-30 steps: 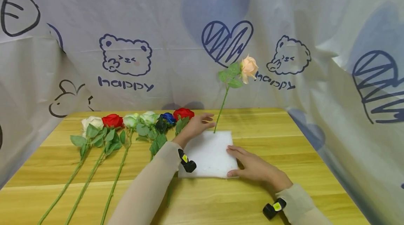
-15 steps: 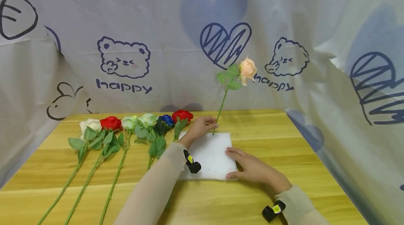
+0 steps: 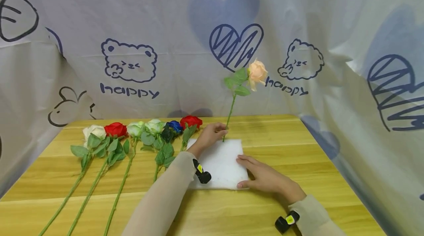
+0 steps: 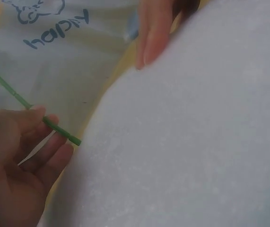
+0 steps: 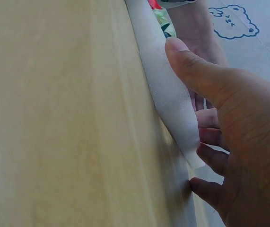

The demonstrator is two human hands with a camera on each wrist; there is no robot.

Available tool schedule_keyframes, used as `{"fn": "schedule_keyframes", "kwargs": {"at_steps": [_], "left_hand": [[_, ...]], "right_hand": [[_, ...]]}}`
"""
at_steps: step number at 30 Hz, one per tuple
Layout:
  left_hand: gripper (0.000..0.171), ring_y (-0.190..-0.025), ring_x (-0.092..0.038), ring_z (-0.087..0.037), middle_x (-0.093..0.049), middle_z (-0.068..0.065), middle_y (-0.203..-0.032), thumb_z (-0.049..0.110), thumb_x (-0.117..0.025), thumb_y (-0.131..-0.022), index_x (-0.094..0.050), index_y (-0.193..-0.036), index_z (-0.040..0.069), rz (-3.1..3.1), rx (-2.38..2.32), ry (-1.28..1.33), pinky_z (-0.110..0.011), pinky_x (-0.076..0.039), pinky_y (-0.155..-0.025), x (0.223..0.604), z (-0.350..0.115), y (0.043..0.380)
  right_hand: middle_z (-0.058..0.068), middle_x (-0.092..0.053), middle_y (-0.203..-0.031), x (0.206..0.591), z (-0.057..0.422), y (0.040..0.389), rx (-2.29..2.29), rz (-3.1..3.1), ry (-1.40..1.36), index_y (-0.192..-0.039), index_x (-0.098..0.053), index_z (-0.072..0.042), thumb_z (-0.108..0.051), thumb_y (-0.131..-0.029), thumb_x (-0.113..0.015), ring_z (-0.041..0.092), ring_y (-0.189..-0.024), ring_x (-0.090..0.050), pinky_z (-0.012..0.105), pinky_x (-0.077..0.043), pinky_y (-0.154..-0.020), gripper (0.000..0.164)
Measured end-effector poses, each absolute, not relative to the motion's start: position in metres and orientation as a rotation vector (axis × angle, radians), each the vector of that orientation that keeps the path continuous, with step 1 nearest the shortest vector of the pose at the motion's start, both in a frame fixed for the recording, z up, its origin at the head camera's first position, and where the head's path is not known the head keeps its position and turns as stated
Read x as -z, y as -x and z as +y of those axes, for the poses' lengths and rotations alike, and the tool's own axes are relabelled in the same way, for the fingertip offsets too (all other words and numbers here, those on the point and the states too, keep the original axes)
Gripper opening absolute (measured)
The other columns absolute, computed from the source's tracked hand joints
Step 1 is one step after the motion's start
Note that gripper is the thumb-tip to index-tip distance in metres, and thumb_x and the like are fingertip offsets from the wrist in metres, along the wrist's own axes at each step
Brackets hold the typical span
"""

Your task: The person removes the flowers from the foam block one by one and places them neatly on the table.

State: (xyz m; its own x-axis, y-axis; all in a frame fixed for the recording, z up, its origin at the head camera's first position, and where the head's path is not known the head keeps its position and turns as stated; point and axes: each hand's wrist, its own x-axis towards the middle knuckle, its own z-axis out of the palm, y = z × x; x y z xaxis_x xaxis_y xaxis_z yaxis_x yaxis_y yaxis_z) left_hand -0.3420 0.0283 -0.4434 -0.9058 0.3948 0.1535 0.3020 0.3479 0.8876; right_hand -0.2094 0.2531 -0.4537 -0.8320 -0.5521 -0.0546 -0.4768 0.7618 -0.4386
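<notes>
My left hand (image 3: pixel 209 135) pinches the green stem of a peach rose (image 3: pixel 257 73) between thumb and fingers. The rose stands nearly upright, its bloom leaning right. In the left wrist view, the cut end of the stem (image 4: pixel 64 132) shows below the fingers, by the edge of the white foam block (image 4: pixel 182 123); whether it touches cannot be told. On the table, that block lies flat under my left forearm's reach. My right hand (image 3: pixel 269 177) rests on the block's right edge, thumb near the front corner and fingers farther back, spread apart from the thumb.
Left of the block lie several roses on the wooden table (image 3: pixel 271 210): a white rose (image 3: pixel 95 133), a red rose (image 3: pixel 115 129), pale green ones (image 3: pixel 154 126), a blue rose (image 3: pixel 175 126) and another red rose (image 3: pixel 191 121). A printed cloth (image 3: pixel 179 74) hangs behind.
My left hand has moved slightly right to the stem and closed its fingers on it. The peach rose has shifted a little left. My right hand stays on the foam block.
</notes>
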Motion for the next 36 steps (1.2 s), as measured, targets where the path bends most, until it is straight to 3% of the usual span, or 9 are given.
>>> {"fn": "schedule_keyframes", "kwargs": {"at_steps": [10, 36], "left_hand": [[0.023, -0.096, -0.065, -0.025, -0.068, -0.016, -0.106, 0.008, -0.061, -0.097, -0.066, -0.115, -0.006, 2.407, -1.748, -0.585, -0.03, -0.057, -0.08, 0.453, 0.028, 0.344], [0.021, -0.094, -0.063, -0.026, -0.065, -0.017, -0.101, 0.003, -0.056, -0.099, -0.061, -0.113, -0.012, 2.312, -1.819, -0.676, -0.036, -0.057, -0.084, 0.45, 0.026, 0.341]], "right_hand": [[0.003, -0.026, -0.159, 0.453, 0.253, 0.209, 0.612, 2.785, 0.83, -0.154, -0.032, -0.011, -0.071, -0.084, -0.057, 0.028, -0.14, -0.032, 0.048, -0.032, -0.112, 0.095], [0.002, -0.027, -0.158, 0.453, 0.253, 0.208, 0.621, 2.78, 0.818, -0.154, -0.032, -0.012, -0.069, -0.084, -0.059, 0.027, -0.14, -0.032, 0.048, -0.033, -0.111, 0.094]]}}
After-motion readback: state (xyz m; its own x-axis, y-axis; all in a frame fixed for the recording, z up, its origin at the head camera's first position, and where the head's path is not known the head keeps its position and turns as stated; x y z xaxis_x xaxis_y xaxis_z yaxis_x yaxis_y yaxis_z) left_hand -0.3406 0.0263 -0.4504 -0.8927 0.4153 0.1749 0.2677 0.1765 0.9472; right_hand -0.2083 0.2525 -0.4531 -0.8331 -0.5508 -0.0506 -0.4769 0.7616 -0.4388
